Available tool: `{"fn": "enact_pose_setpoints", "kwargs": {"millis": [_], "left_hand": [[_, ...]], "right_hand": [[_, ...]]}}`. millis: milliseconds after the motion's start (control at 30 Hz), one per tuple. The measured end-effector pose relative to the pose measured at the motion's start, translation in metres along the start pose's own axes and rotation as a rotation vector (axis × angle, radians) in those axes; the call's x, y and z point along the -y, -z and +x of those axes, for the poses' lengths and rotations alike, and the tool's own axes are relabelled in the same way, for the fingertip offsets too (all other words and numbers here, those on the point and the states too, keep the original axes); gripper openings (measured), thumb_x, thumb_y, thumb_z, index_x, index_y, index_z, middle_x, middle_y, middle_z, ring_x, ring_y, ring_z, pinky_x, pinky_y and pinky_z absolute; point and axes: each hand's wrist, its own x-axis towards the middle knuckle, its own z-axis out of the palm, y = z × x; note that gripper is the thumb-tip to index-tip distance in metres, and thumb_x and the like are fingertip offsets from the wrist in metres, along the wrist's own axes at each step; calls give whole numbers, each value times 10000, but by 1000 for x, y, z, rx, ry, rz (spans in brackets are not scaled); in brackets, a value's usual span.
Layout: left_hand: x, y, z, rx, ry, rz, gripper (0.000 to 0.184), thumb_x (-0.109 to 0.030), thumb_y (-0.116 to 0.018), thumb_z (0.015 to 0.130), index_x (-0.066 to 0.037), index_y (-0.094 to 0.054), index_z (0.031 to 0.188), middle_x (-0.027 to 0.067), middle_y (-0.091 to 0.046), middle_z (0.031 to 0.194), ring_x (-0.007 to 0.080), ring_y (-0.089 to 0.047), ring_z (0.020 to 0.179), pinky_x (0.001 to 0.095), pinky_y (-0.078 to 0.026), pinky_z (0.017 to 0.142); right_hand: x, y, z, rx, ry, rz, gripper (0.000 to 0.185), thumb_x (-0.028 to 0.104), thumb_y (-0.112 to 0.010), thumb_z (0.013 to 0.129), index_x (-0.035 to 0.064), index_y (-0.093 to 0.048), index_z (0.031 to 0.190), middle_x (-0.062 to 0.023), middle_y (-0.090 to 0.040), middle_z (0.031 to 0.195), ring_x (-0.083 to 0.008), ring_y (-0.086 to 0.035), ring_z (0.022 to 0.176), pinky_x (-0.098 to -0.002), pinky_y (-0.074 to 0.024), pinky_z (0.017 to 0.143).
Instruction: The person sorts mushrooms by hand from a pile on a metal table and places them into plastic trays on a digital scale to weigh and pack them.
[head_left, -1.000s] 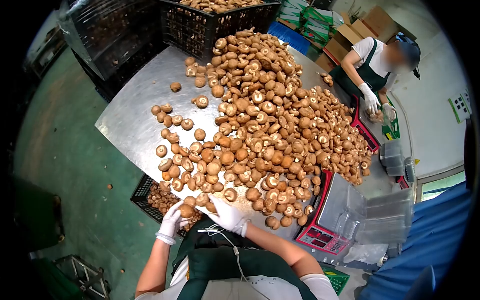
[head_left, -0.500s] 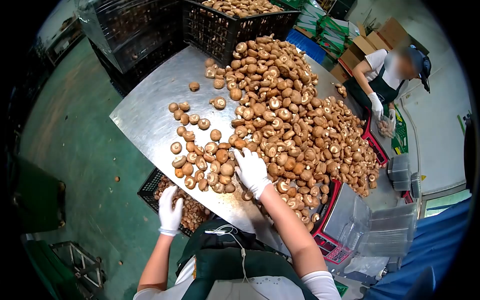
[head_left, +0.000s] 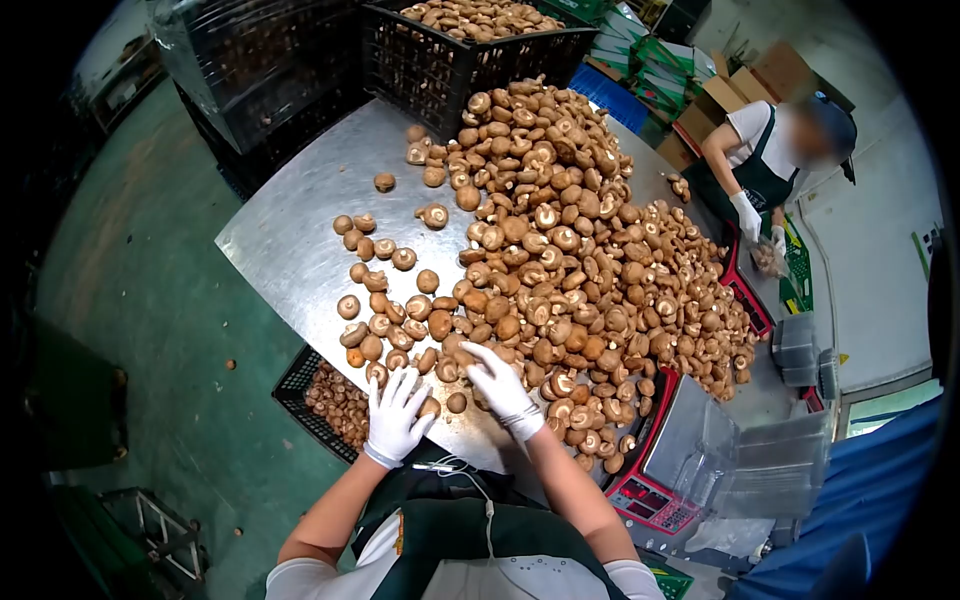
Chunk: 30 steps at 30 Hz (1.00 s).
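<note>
Brown mushrooms (head_left: 560, 240) lie in a large heap on the metal table (head_left: 290, 235), with loose ones spread to its left. At the table's near edge my left hand (head_left: 397, 418), in a white glove, has its fingers spread beside a few mushrooms. My right hand (head_left: 500, 388), also gloved, touches mushrooms at the near side of the heap, its fingers apart. A small mushroom (head_left: 456, 402) sits between the two hands. Below the table edge, a black crate (head_left: 292, 385) holds more mushrooms.
A red scale (head_left: 640, 492) stands at the right, beside stacked clear trays (head_left: 775, 465). At the back is a black crate of mushrooms (head_left: 415, 70). A co-worker (head_left: 770, 150) in white gloves handles a pack by another scale (head_left: 745, 290). Blue cloth (head_left: 850, 500) hangs at the right.
My left hand has moved from above the lower crate to the table edge, and its fingers have spread. My right hand has drawn back toward me; some mushrooms near it have shifted.
</note>
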Motion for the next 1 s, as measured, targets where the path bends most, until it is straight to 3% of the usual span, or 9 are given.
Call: {"fn": "enact_pose_setpoints", "kwargs": {"millis": [100, 267, 467, 633, 700, 767, 800, 833, 1000], "left_hand": [[7, -1, -11, -87, -48, 47, 395, -321, -656, 777, -166, -632, 1139, 67, -554, 1222, 293, -450, 1201, 525, -262, 1047], [26, 19, -23, -182, -29, -25, 333, -245, -691, 728, -118, -643, 1032, 64, -585, 1097, 285, -502, 1125, 460, -340, 977], [69, 41, -8, -402, 311, -50, 189, -106, -696, 738, -58, -626, 907, 120, -592, 1064, 323, -521, 1088, 431, -385, 947], [85, 35, 50, -158, 424, -170, 441, -130, -668, 782, -24, -571, 1199, 177, -569, 1187, 346, -531, 1089, 405, -426, 954], [96, 29, 56, -230, 374, -174, 370, -132, -620, 842, -29, -573, 1195, 156, -631, 1070, 309, -614, 945, 377, -476, 876], [100, 26, 57, -283, 570, -599, 316, -174, -591, 896, -17, -582, 1169, 105, -665, 941, 201, -637, 798, 317, -507, 735], [84, 49, 61, -131, 842, -912, 284, -207, -549, 941, -17, -595, 1148, 53, -660, 897, 99, -601, 729, 250, -483, 640], [86, 46, 57, -127, 864, -1189, 284, -230, -520, 963, -30, -596, 1151, 25, -650, 918, 72, -581, 706, 220, -468, 609], [59, 46, 52, 54, 731, -1700, 389, -325, -525, 959, -37, -537, 1220, 49, -631, 1115, 124, -622, 944, 221, -506, 697]], "right_hand": [[-3, 7, -4, 71, -255, 963, 454, 152, -445, 942, -12, -402, 1363, -129, -521, 1311, -227, -538, 1176, -333, -433, 993], [-18, 3, 1, 95, -216, 1226, 486, 137, -425, 954, 7, -333, 1413, -128, -481, 1353, -210, -506, 1218, -324, -458, 975], [-17, -1, -7, 224, -218, 1240, 536, 136, -406, 953, 46, -246, 1456, -145, -399, 1417, -259, -482, 1243, -387, -486, 956], [-25, -12, -14, 263, -315, 1130, 541, 204, -454, 944, 36, -292, 1432, -176, -434, 1376, -282, -512, 1205, -395, -505, 913], [-25, -15, -16, 232, -266, 999, 502, 224, -441, 961, -2, -341, 1398, -148, -443, 1373, -239, -503, 1213, -363, -454, 980], [-26, -12, -20, 221, -220, 912, 483, 227, -434, 967, -18, -368, 1378, -127, -444, 1377, -201, -482, 1231, -338, -405, 1028], [-24, -9, -23, 227, -228, 880, 487, 225, -431, 966, -17, -363, 1383, -124, -446, 1375, -200, -474, 1238, -340, -396, 1035], [-23, -6, -26, 231, -237, 849, 492, 224, -428, 964, -15, -357, 1388, -122, -447, 1373, -199, -465, 1244, -341, -387, 1043], [-2, -4, -28, 219, -158, 686, 451, 218, -429, 946, 19, -452, 1350, -99, -470, 1373, -188, -393, 1299, -308, -249, 1101]]}}
